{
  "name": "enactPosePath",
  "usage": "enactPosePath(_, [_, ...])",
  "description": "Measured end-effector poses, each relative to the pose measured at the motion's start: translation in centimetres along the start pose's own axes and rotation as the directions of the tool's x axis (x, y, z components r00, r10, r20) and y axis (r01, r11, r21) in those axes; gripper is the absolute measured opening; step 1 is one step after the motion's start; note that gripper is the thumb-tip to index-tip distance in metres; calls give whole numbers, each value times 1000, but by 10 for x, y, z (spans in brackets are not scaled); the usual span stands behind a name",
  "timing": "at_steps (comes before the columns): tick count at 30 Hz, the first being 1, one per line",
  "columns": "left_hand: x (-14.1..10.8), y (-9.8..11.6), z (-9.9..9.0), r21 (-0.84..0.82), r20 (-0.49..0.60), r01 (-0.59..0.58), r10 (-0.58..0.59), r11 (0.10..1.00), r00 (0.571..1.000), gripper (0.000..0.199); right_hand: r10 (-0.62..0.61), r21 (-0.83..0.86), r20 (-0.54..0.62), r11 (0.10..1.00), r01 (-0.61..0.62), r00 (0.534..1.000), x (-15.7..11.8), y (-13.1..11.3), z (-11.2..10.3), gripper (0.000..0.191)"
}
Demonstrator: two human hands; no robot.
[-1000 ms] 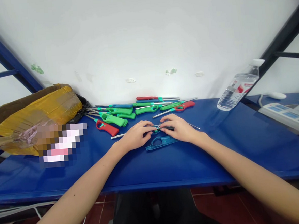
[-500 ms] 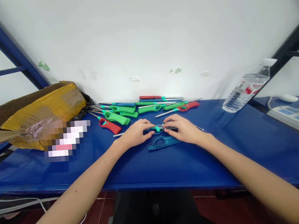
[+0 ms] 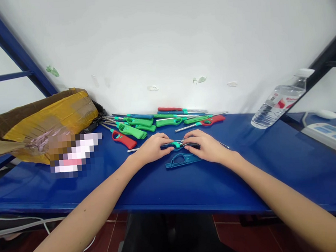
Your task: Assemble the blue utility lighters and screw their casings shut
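Note:
An opened stick lighter lies across the table between my hands, its turquoise trigger (image 3: 176, 145) showing and thin wires running over it. My left hand (image 3: 152, 148) has its fingers and thumb closed on the lighter's left part, and the metal tube (image 3: 133, 150) sticks out beyond the wrist. Pinched at the right part is my right hand (image 3: 206, 145), with a black piece (image 3: 192, 144) under its fingers. A thin metal rod pokes out past that hand. Just below lies a loose blue handle half (image 3: 183, 160) with a finger loop, partly covered by the right hand.
Several green, red and blue stick lighters (image 3: 134, 130) lie along the wall. At left stands an open cardboard box (image 3: 50, 115) with yellow tape. A tilted water bottle (image 3: 280, 102) and a white power strip (image 3: 331, 133) are at right, beside the blue frame.
The view has shifted slightly. Both hands keep the same hold on the lighter, with barely any finger movement visible.

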State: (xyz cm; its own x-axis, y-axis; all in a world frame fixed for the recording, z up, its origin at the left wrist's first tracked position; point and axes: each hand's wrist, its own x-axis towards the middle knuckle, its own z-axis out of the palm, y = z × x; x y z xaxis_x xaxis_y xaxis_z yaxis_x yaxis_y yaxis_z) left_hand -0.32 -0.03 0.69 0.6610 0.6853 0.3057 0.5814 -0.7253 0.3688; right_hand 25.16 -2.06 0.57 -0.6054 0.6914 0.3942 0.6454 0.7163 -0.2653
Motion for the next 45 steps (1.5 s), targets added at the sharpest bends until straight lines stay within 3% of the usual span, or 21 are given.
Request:
enactPosePath(15, [2, -5, 2, -28, -39, -33, 32, 999, 999, 28, -23, 7, -16, 1000, 23, 1000, 1, -2, 0, 23])
enactPosePath(23, [2, -1, 0, -30, -58, -37, 36, 999, 998, 24, -12, -17, -124, 1000, 10, 992, 2, -1, 1, 21])
enactPosePath(35, [2, 0, -2, 13, 3, -19, 19, 1000, 1000, 24, -6, -34, 63, 999, 8, 998, 4, -5, 4, 31])
enactPosePath(45, [3, -2, 0, -23, -1, -1, 1, 1000, 1000, 21, 15, -84, 80, 996, -8, 997, 7, -9, 6, 29])
